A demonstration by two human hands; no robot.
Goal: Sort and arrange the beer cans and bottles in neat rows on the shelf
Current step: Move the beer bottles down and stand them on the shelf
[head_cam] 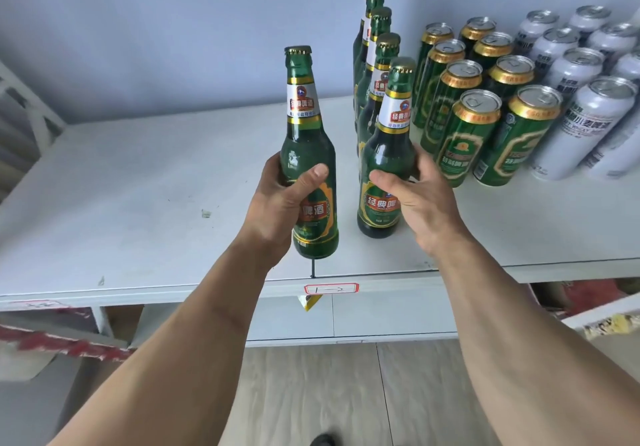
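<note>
The left hand (277, 199) grips a green beer bottle (308, 154) around its lower body, thumb across the front label, holding it upright with its base at the front edge of the white shelf (138, 203); whether the base touches the shelf cannot be told. Just to the right of it, the right hand (415, 199) is wrapped around the body of a second green bottle (388, 154), which stands upright on the shelf, thumb on the label and fingers curled behind. Directly beyond the right hand, a row of green bottles (375, 50) runs back toward the wall (173, 29), one behind the other, with the held second bottle at its front end. To the right of the right hand stand green cans (460, 133) with gold rims in two rows running front to back, close together. Farther right of those are white cans (575, 123), also in rows, reaching the picture's edge. Below the hands, on the shelf's front lip, is a small red-bordered label (331, 288).
</note>
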